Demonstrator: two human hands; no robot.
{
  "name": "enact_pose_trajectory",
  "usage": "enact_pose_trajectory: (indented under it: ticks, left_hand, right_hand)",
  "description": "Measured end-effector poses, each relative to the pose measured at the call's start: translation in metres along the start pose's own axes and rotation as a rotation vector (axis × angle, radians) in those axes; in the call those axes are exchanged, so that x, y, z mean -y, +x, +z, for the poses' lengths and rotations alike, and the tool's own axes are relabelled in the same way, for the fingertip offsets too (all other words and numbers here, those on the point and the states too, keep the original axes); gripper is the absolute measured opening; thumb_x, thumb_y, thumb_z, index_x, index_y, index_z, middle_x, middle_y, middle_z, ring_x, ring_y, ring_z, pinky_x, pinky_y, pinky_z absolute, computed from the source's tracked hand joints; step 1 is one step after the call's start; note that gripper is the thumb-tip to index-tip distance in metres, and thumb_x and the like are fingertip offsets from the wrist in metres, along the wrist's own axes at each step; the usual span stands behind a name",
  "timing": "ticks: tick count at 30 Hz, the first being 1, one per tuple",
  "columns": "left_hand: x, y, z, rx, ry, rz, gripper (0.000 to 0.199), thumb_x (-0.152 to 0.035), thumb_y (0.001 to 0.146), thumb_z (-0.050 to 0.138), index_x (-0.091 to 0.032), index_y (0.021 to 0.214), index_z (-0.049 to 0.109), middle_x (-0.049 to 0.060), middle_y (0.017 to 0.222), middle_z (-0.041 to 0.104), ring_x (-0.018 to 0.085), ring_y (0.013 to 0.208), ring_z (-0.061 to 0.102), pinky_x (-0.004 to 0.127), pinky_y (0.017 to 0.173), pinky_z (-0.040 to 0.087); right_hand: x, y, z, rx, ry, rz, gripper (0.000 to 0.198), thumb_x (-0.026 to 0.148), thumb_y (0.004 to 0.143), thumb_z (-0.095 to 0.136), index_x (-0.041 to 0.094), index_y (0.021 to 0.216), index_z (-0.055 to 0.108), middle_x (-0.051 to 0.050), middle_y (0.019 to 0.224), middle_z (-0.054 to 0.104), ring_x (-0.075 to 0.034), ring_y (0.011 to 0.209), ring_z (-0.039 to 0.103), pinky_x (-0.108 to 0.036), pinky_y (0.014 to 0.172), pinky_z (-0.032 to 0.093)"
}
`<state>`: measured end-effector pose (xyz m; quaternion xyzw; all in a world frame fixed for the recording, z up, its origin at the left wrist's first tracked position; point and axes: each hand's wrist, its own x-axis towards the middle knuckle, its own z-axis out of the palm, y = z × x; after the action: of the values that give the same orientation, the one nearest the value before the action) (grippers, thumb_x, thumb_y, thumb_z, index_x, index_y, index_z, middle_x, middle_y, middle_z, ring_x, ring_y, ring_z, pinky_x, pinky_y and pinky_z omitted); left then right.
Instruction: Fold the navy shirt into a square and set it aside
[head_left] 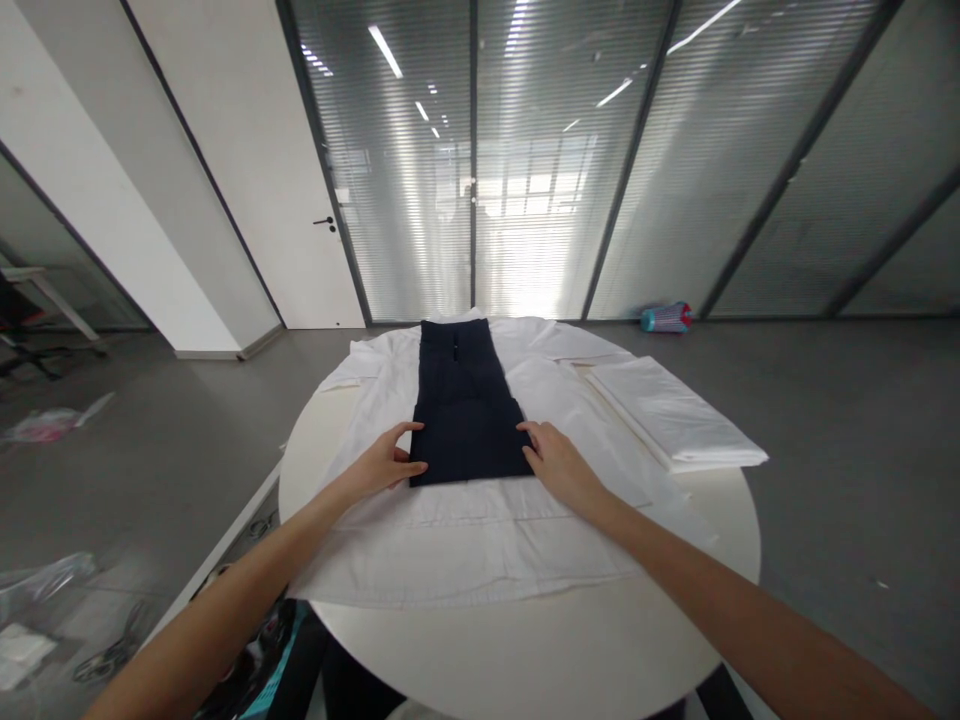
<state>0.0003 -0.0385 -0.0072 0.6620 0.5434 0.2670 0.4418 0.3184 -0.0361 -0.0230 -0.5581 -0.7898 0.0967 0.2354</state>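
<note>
A folded navy garment (472,410) lies flat on a white shirt-like garment (480,545), which is spread over the round white table (525,655). The navy piece has a short slit near its far end and a straight near edge. My left hand (386,460) is at its near left corner, thumb and forefinger on the side edge. At the near right corner, my right hand (559,460) has its fingertips on the opposite edge. Both hands hold the cloth by these edges; some fingers are hidden.
A folded white cloth (667,405) lies at the table's right, its corner past the rim. On the floor are a blue and red package (666,318) by the glass wall and clear plastic wrapping (49,585) at left. A white door (300,200) stands behind.
</note>
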Motion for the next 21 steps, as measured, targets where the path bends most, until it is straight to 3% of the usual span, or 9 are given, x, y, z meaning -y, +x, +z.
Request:
enact_pose_trajectory:
  ticks: [2, 5, 7, 10, 14, 21]
  left_hand:
    - [0.000, 0.000, 0.002, -0.146, 0.150, 0.095, 0.060, -0.031, 0.073, 0.077, -0.018, 0.129, 0.057, -0.002, 0.076, 0.060, 0.010, 0.054, 0.054, 0.024, 0.055, 0.045]
    - [-0.010, 0.003, 0.012, -0.347, 0.414, 0.324, 0.041, -0.033, 0.084, 0.066, -0.019, 0.123, 0.063, 0.009, 0.115, 0.060, 0.019, 0.087, 0.066, 0.037, 0.084, 0.054]
    - [-0.021, 0.009, 0.021, -0.347, 0.521, 0.470, 0.037, -0.035, 0.095, 0.054, -0.018, 0.127, 0.061, 0.013, 0.133, 0.056, 0.025, 0.118, 0.060, 0.042, 0.104, 0.046]
    - [-0.027, 0.025, 0.034, -0.198, 0.683, 0.607, 0.048, -0.042, 0.102, 0.041, -0.018, 0.143, 0.051, 0.012, 0.151, 0.047, 0.028, 0.147, 0.032, 0.047, 0.120, 0.027]
    - [-0.009, 0.046, 0.037, -0.013, 0.883, 0.523, 0.064, -0.057, 0.101, 0.035, -0.024, 0.157, 0.031, 0.008, 0.163, 0.028, 0.030, 0.152, 0.017, 0.051, 0.122, 0.020]
    - [0.006, 0.047, 0.033, -0.058, 0.907, 0.397, 0.075, -0.067, 0.098, 0.033, -0.023, 0.159, 0.027, 0.012, 0.166, 0.013, 0.033, 0.152, 0.012, 0.048, 0.122, 0.020]
  right_hand:
    - [0.007, -0.001, -0.007, -0.021, -0.076, 0.013, 0.037, 0.016, 0.094, 0.050, 0.012, 0.129, 0.059, -0.015, 0.112, 0.058, -0.023, 0.092, 0.065, -0.038, 0.089, 0.051]
    - [0.023, 0.001, -0.014, -0.087, -0.197, -0.058, 0.037, 0.024, 0.098, 0.047, 0.015, 0.131, 0.060, -0.019, 0.128, 0.052, -0.029, 0.107, 0.063, -0.047, 0.098, 0.048]
    - [0.034, 0.005, -0.011, -0.081, -0.218, -0.181, 0.043, 0.030, 0.100, 0.044, 0.015, 0.138, 0.056, -0.020, 0.142, 0.047, -0.032, 0.128, 0.052, -0.050, 0.107, 0.041]
    - [0.041, 0.014, 0.006, 0.033, -0.233, -0.323, 0.058, 0.047, 0.103, 0.037, 0.016, 0.151, 0.042, -0.017, 0.159, 0.032, -0.032, 0.147, 0.029, -0.052, 0.118, 0.027]
    - [0.028, 0.020, 0.025, 0.196, -0.254, -0.296, 0.074, 0.064, 0.100, 0.025, 0.017, 0.157, 0.030, -0.016, 0.162, 0.026, -0.031, 0.151, 0.022, -0.055, 0.121, 0.017]
    - [-0.007, 0.015, 0.015, 0.211, -0.253, -0.176, 0.084, 0.072, 0.096, 0.021, 0.016, 0.157, 0.029, -0.016, 0.162, 0.023, -0.031, 0.150, 0.022, -0.057, 0.121, 0.013]
